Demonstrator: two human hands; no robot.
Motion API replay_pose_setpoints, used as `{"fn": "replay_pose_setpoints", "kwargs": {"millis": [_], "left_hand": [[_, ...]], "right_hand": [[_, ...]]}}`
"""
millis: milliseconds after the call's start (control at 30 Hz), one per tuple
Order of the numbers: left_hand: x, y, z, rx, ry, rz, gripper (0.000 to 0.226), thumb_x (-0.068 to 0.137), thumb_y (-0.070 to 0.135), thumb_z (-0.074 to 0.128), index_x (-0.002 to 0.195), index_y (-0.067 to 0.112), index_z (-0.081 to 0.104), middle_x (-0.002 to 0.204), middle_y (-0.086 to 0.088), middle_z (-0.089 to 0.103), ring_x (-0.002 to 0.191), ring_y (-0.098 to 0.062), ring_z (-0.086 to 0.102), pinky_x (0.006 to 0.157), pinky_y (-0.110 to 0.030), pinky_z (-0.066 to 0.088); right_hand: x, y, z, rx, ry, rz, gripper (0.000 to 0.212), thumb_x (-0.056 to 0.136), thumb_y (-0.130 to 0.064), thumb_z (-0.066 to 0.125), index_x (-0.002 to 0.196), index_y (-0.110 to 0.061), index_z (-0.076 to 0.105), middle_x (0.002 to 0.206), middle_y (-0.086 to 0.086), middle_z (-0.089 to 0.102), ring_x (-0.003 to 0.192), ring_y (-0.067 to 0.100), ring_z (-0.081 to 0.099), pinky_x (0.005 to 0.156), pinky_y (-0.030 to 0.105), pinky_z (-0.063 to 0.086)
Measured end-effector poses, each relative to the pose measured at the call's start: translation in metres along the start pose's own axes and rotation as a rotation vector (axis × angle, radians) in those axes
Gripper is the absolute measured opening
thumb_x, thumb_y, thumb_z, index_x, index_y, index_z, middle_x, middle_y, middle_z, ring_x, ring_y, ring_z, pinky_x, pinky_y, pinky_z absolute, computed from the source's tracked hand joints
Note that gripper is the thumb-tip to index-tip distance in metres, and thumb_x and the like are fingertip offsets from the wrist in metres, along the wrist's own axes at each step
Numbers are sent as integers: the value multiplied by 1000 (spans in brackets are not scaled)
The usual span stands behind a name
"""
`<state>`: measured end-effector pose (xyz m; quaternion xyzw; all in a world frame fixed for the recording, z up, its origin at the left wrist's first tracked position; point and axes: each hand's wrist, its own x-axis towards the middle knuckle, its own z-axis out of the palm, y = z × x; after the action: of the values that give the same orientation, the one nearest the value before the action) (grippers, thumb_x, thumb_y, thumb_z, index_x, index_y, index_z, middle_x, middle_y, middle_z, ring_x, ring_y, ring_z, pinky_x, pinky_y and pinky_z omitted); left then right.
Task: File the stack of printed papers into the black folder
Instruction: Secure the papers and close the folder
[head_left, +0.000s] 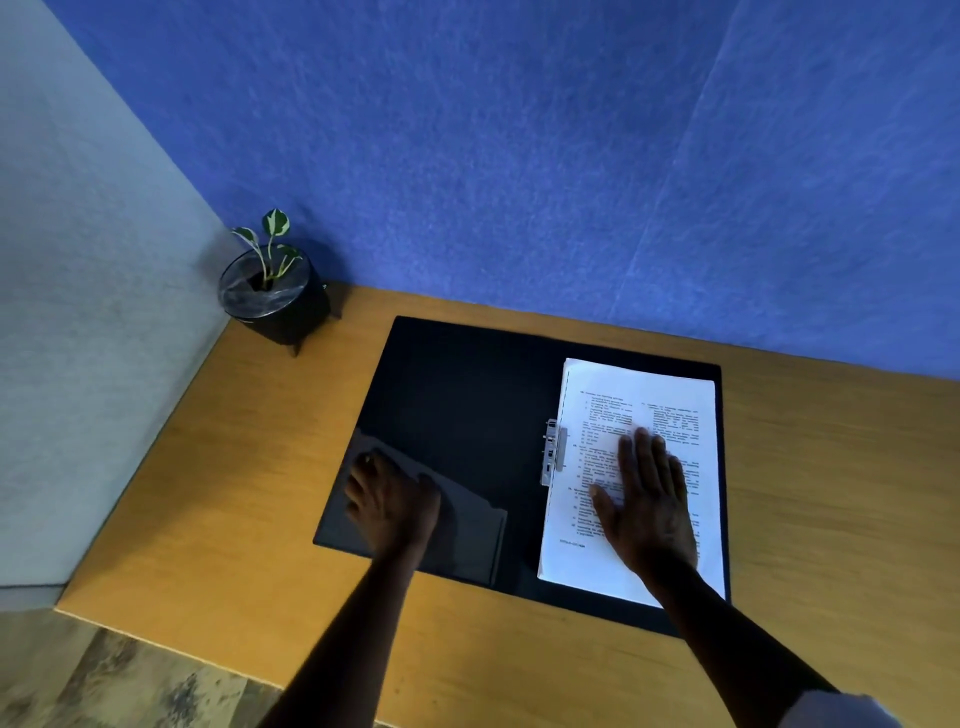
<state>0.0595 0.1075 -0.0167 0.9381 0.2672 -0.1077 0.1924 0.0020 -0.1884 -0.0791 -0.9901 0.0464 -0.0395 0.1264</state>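
Note:
The black folder (457, 405) lies open flat on the wooden desk. A stack of printed papers (639, 395) rests on its right half, its left edge by the metal clip (553, 452) at the spine. My right hand (647, 499) lies flat on the papers, fingers spread, palm down. On the folder's left half, my left hand (389, 501) rests over the inner pocket (467, 525) near the lower left corner, fingers curled slightly and spread, holding nothing.
A small potted plant (270, 291) in a black pot stands at the desk's back left corner. The wooden desk (831, 493) meets a blue wall behind and a grey wall to the left. Its front edge (156, 639) drops to a patterned floor.

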Motion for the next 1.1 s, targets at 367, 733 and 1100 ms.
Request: {"fn": "replay_pose_setpoints", "kwargs": {"millis": [367,733,1100], "left_hand": [[-103,-8,20,-291,-16,-254,78,84,33,68,145,2,29,141,-23,34,126,-44,34,103,-54,36],[-157,12,40,-773,-66,-424,42,90,17,68,125,-1,51,121,-23,52,111,-44,51,94,-52,50],[-137,4,34,-1242,-67,-732,27,100,19,57,116,-2,61,111,-24,63,102,-34,62,96,-44,51]], "right_hand": [[0,2,0,11,-18,-7,80,99,-59,29,158,-8,16,166,17,12,155,32,6,125,50,13],[0,-1,-5,9,-43,-1,80,98,-59,28,159,-9,12,167,16,8,156,30,2,126,47,9],[1,1,-2,5,-38,-5,81,98,-58,32,159,-9,11,167,16,8,156,31,2,126,47,9]]}}
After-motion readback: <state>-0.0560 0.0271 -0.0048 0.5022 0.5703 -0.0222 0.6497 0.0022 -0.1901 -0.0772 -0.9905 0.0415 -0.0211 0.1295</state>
